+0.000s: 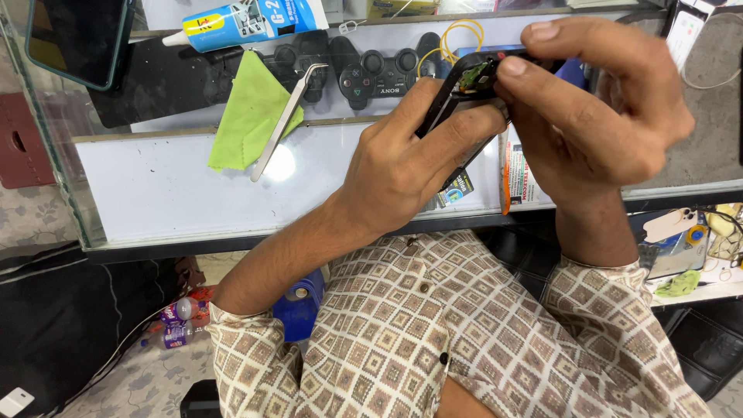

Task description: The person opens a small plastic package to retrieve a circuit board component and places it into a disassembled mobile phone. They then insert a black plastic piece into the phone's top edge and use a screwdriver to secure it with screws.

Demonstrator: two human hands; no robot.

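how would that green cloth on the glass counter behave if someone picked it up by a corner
The green cloth would probably hang floppy, since it already lies creased and folded. It looks thin, so likely very light. The metal tweezers resting across it might slide off as it lifts.

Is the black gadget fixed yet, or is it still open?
Already done: the black gadget is open at one end, and a small green board shows inside. In hand: the left hand holds it while the right hand pinches at the board. Left: it is not closed up, and the tweezers and glue tube lie unused on the glass counter.
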